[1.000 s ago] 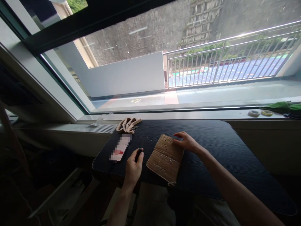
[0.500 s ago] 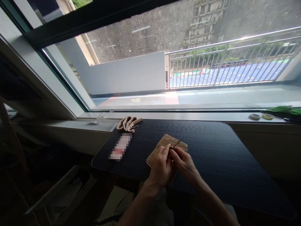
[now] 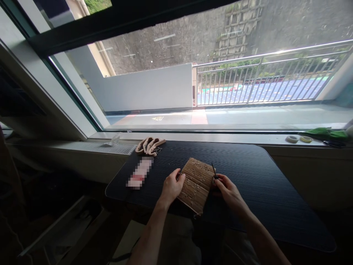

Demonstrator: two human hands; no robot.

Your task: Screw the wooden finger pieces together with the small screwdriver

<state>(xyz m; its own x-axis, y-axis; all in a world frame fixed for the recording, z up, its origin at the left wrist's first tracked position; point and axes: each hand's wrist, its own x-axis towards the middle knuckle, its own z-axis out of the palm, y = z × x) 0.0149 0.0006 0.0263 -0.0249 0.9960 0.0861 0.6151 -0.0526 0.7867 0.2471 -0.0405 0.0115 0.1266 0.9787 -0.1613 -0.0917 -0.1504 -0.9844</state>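
Observation:
A corrugated cardboard piece (image 3: pixel 196 184), its surface pitted with marks, lies on the dark table in front of me. At its left edge, the thumb and fingers of my left hand (image 3: pixel 172 187) are pinched together, with a small dark bit showing at the tips that is too small to name. My right hand (image 3: pixel 227 189), by the right edge of the board, grips a thin dark rod-like tool (image 3: pixel 214 170) that points up and away from me. The exact kind of tool cannot be made out.
Curved light wooden pieces (image 3: pixel 149 146) lie at the table's far left, beside small metal bits (image 3: pixel 158 150). Nearer is a blurred-out pink strip (image 3: pixel 140 173). On the windowsill are tape rolls (image 3: pixel 291 139) and a green item (image 3: pixel 327 133). The dark table (image 3: pixel 256 176) has rounded corners.
My hands were together over the cardboard and have moved apart, left and right, uncovering its surface. The thin tool has gone right with my right hand and stands steeper.

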